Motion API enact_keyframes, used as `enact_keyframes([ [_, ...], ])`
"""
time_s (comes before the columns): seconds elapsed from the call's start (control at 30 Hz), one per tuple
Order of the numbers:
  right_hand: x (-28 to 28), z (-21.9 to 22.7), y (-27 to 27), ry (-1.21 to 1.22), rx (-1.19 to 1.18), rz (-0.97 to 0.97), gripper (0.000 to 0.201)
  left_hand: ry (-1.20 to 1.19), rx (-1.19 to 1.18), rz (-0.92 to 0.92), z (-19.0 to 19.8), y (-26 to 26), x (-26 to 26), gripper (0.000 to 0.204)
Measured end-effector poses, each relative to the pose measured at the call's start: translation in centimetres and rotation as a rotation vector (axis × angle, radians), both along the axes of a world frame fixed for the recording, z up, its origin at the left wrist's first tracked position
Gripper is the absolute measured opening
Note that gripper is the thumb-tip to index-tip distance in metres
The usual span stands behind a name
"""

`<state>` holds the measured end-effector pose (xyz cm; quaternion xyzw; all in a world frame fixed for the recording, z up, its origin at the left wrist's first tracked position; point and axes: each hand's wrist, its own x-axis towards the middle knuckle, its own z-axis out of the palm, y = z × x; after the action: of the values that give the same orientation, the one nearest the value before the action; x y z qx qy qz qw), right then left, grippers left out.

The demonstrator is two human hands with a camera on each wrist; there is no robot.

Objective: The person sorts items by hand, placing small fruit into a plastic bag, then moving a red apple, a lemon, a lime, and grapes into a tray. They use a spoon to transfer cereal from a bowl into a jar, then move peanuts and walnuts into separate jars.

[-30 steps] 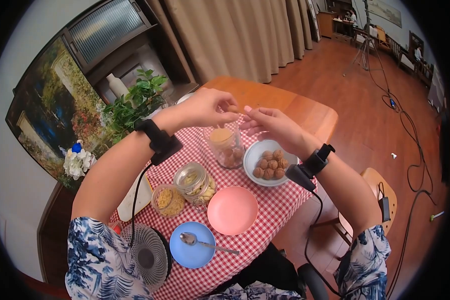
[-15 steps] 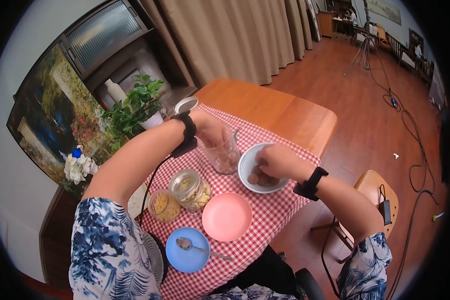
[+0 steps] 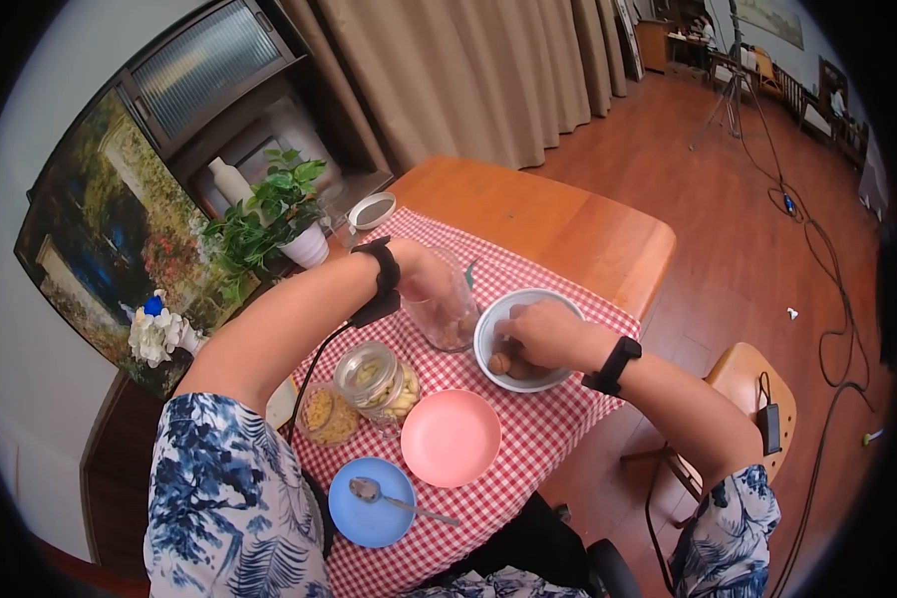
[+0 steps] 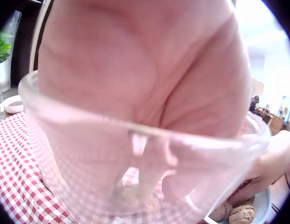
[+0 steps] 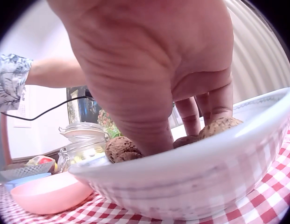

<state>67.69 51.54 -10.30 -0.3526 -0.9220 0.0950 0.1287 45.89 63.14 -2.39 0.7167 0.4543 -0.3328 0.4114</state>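
Right wrist view: R hand [image 5: 159, 60] is touching walnuts [image 5: 120, 150] in the bowl [image 5: 196, 186], L hand [image 3: 424, 271] is sitting inside the jar [image 3: 455, 327] (can't tell either grip from here); imo they're needing low, snug cupping.

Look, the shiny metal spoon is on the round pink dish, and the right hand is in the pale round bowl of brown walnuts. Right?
No, wrong colour: the head view shows the shiny metal spoon on the round blue dish. And yes, the right hand is in the pale round bowl of brown walnuts.
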Motion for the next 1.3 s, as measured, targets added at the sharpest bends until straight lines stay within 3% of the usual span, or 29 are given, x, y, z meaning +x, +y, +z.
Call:
enact_keyframes([
  [0.13, 0.1, -0.1, 0.0, -0.01, 0.031, 0.035, 0.028, -0.116, -0.113, 0.061, 0.1, 0.8, -1.4, 0.039],
  [0.23, 0.2, 0.5, -0.3, -0.051, 0.041, 0.045, 0.03, -0.24, 0.061, 0.038, 4.4, -1.4, -1.3, 0.035],
  [0.3, 0.2, 0.8, -0.7, -0.056, 0.08, 0.067, 0.032, -0.171, 0.369, 0.03, 7.9, -3.1, -1.1, 0.033],
  [0.37, 0.2, 1.0, -0.7, -0.076, 0.051, 0.062, 0.033, -0.261, 0.536, -0.031, 9.6, -3.3, -2.2, 0.035],
  [0.4, 0.2, 1.0, -0.7, -0.092, 0.021, 0.055, 0.033, -0.228, 0.67, -0.115, 10.2, -3.5, -2.6, 0.051],
  [0.43, 0.1, 1.1, -0.7, -0.101, 0.023, 0.062, 0.033, -0.234, 0.673, -0.105, 9.9, -3.8, -3.3, 0.051],
  [0.5, 0.1, 1.2, -0.6, -0.122, 0.017, 0.032, 0.033, -0.271, 0.85, -0.236, 9.1, -4.6, -4.5, 0.071],
  [0.53, 0.0, 1.1, -0.5, -0.117, -0.003, 0.019, 0.031, -0.231, 0.782, -0.202, 8.6, -4.6, -4.8, 0.097],
  [0.67, -0.3, 1.1, 0.1, -0.111, -0.104, -0.011, 0.028, -0.229, 0.751, -0.185, 6.0, -4.7, -5.6, 0.119],
  [1.0, -1.2, 1.4, -0.7, -0.057, -0.057, -0.13, 0.028, -0.391, 0.798, -0.04, 4.5, -5.1, -6.1, 0.106],
  [1.3, -1.0, 2.0, -0.6, -0.044, -0.172, -0.145, 0.026, -0.373, 0.98, -0.14, 4.1, -6.4, -6.2, 0.104],
])
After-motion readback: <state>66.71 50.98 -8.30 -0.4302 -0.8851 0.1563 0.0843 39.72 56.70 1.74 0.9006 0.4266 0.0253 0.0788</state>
